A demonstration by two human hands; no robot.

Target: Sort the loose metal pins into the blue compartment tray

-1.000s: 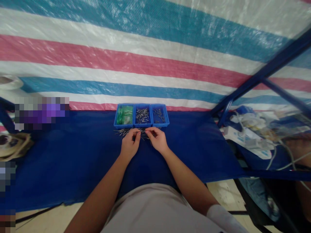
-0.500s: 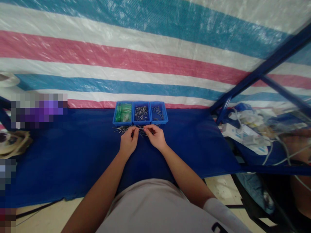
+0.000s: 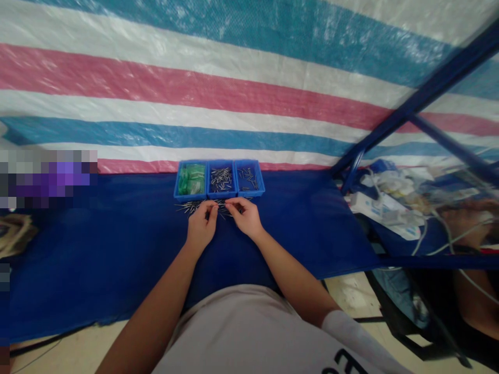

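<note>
Camera view has drifted: bins, table and both hands now sit a bit further left and higher in frame, and more of the shirt print shows.

Print on the grey shirt (image 3: 241, 332): black characters, cut off at the bottom edge, not readable. White box (image 3: 370, 205) at right has blue marks, too small to read.

Pin pile (image 3: 187, 206): thin, metallic, loose on smooth blue table cover (image 3: 128, 234), just in front of the bins and partly hidden by the hands. Left hand (image 3: 201, 223) and right hand (image 3: 247, 218) both over it, near each other, thumb and forefinger together on each. Can't tell if a pin is clamped in either.

Three blue plastic bins, side by side: left bin (image 3: 189, 198) has green plastic packets, middle bin (image 3: 222, 196) many short metal pieces, right bin (image 3: 250, 192) fewer.

Behind: creased, shiny striped tarp (image 3: 234, 98). Patches at left pixelated out. Far right: blurred clear plastic, white cables (image 3: 448, 239), part of a person's arm (image 3: 477, 301), cut off by frame.
</note>
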